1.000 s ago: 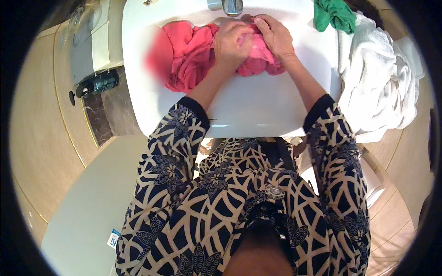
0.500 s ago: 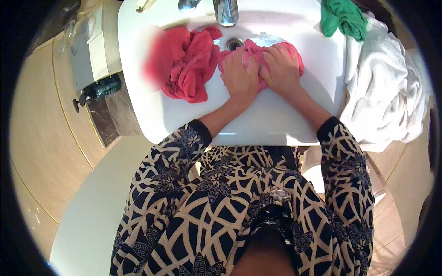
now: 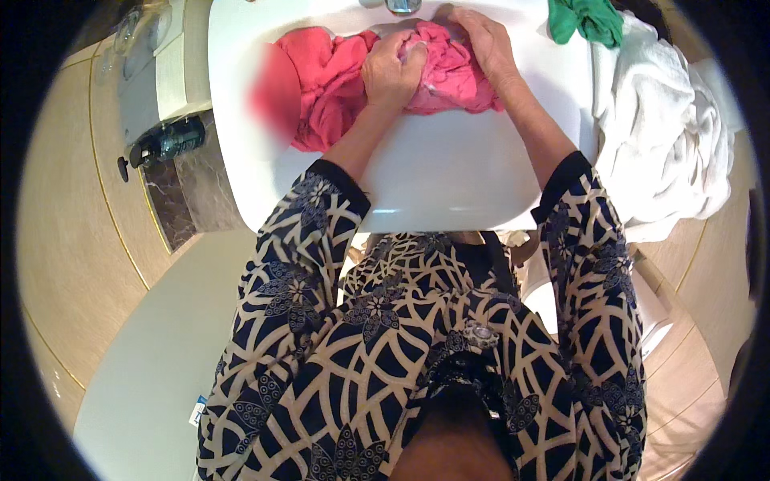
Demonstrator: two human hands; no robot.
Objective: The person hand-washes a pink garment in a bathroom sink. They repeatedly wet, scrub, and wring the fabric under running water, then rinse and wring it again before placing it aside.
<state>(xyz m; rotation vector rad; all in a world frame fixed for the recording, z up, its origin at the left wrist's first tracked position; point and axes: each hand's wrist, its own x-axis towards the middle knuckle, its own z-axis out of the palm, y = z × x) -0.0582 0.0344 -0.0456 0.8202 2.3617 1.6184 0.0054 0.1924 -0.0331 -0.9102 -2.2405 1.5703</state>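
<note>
Two hands at one bunched pinkish-red cloth (image 3: 449, 76), inside the white washbasin (image 3: 449, 180), near the faucet (image 3: 403, 6). Pressed flat on the cloth half a second ago, with the drain hole in sight beyond; now pushed further from the body, drain hole hidden, folds more loosely heaped and much nearer a second red cloth (image 3: 327, 88) on the left. Left hand (image 3: 391, 74) curled around a fold; right hand (image 3: 488, 46) cupped along the far right edge, fingers extended (cannot tell whether gripping or only bracing). Apparently mid-kneading, with gathering in place of downward pressure. Off to the right, untouched: green cloth (image 3: 589, 20) at the basin's corner, beside heaped white fabric (image 3: 654, 132).
</note>
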